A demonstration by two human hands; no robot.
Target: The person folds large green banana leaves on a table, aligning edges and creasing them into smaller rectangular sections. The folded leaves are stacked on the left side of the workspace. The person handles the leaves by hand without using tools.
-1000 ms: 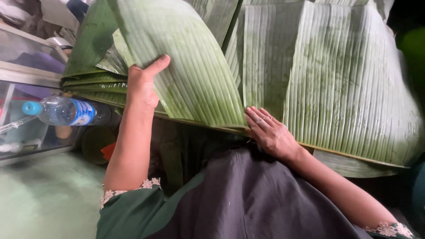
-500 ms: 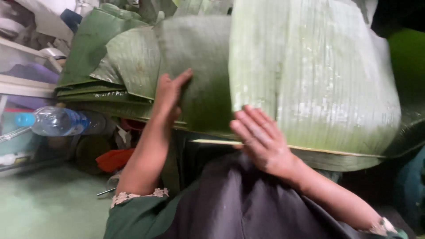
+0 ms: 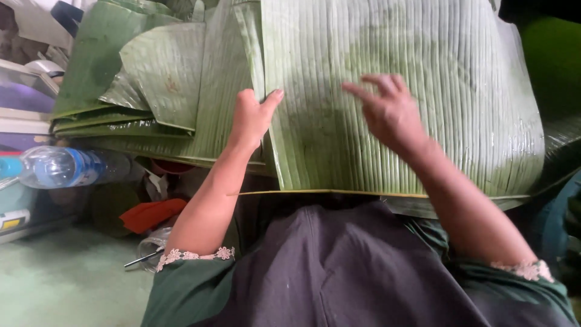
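Observation:
A big pale-green banana leaf sheet [image 3: 417, 72] lies on top of a stack of leaves across my lap. My left hand [image 3: 251, 118] grips the left edge of that top sheet, thumb on its face and fingers tucked behind. My right hand [image 3: 390, 112] hovers over or brushes the middle of the sheet with fingers spread, holding nothing. Darker folded leaves [image 3: 157, 79] stick out of the stack to the left.
A clear plastic water bottle [image 3: 66, 166] with a blue label lies on its side at the left. An orange-red cloth [image 3: 151, 213] and a small clear container [image 3: 148, 245] sit on the pale floor under the leaves. A glass case [image 3: 24, 121] stands far left.
The view has drawn closer to the leaves. My right hand rose from the near edge of the stack to the middle of the top sheet. My left hand shifted right to the sheet's edge.

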